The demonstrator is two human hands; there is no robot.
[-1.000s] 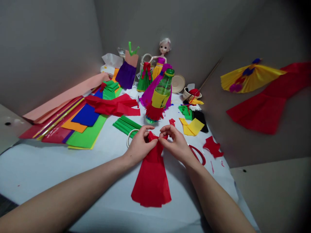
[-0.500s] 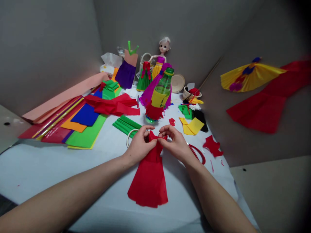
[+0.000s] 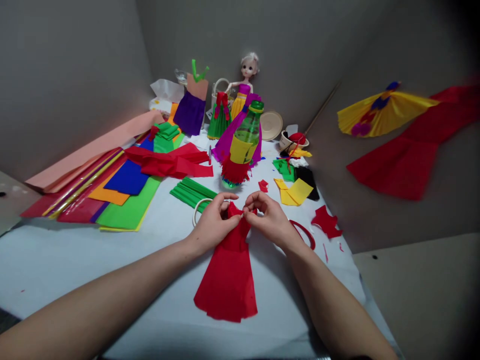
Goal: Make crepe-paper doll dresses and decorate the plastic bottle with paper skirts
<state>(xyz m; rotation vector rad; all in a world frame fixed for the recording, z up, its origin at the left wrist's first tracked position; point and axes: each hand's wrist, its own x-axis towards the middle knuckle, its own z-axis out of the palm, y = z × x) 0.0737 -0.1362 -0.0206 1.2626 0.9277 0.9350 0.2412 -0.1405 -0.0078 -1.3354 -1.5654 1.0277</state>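
A red paper dress [image 3: 228,280] with a flared skirt lies on the white-covered table, its top end between my hands. My left hand [image 3: 217,220] pinches the left side of its neckline between thumb and fingers. On the right edge of the same neckline, my right hand [image 3: 268,217] is closed in a pinch; its fingertips partly hide the paper. Behind my left hand a white tape roll [image 3: 195,214] shows in part, beside folded green crepe paper [image 3: 191,192]. Close to my right wrist lies a red scissors handle [image 3: 305,234], the rest of it hidden.
A green bottle [image 3: 249,132] stands beyond my hands, before a doll [image 3: 247,75] and small paper dresses. Coloured paper sheets [image 3: 127,205] are stacked at left. Yellow paper [image 3: 296,191] and red scraps [image 3: 326,222] lie at right. A yellow paper dress [image 3: 390,112] hangs on the wall.
The whole view has shifted slightly, so things appear a little further left. Both hands keep their pinch at the dress's neckline, with only tiny finger movement.
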